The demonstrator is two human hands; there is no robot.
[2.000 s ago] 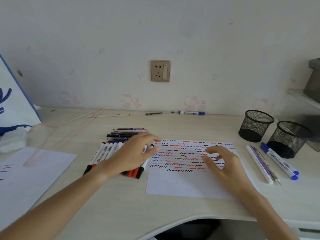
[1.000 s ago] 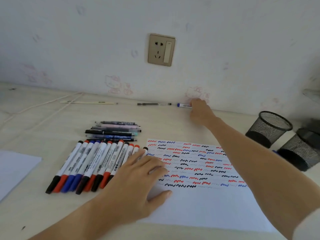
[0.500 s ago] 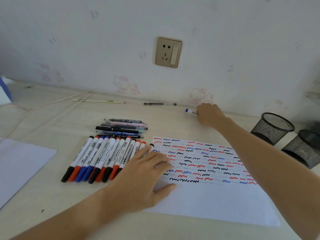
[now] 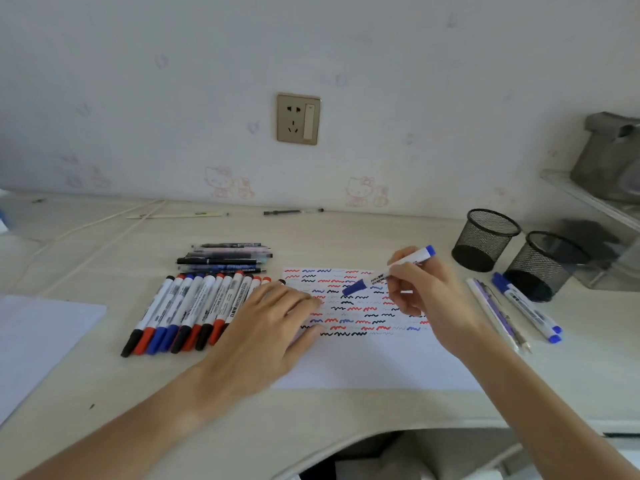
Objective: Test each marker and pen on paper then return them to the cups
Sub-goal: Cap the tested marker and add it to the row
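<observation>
Head view: right hand (image 4: 427, 292) pinches a blue marker (image 4: 388, 271) w/ curled fingers, cap end pointing to 8 o'clock, tail to 2 o'clock, held above the top rows of squiggles on the paper (image 4: 374, 362). Cap is on. Left hand (image 4: 273, 323) lies flat, fingers straight & spread, pressing the paper's left edge; it holds nothing. Its fingers cover part of the squiggles & the tips of the nearest markers.

At 9 o'clock from the paper: a marker row (image 4: 194, 310), side by side, caps black/red/blue toward the person. Just behind it, at 12 o'clock, a pen stack (image 4: 225, 259) lying crosswise.

At 3 o'clock from the paper: two mesh cups (image 4: 485, 237), (image 4: 550, 261), near each other, upright, nothing seen inside. In front of the cups, two blue-capped markers (image 4: 526, 311) & some thin pens (image 4: 495, 313) lie on the desk (image 4: 104, 410), between cups & paper.

Back by the wall: a dark pen (image 4: 292, 212) & a pale stick (image 4: 176, 215). Socket (image 4: 298, 118) on the wall above. A second sheet (image 4: 38, 341) at far left. Clear shelf (image 4: 595, 199) at far right w/ a grey object, blurred.
</observation>
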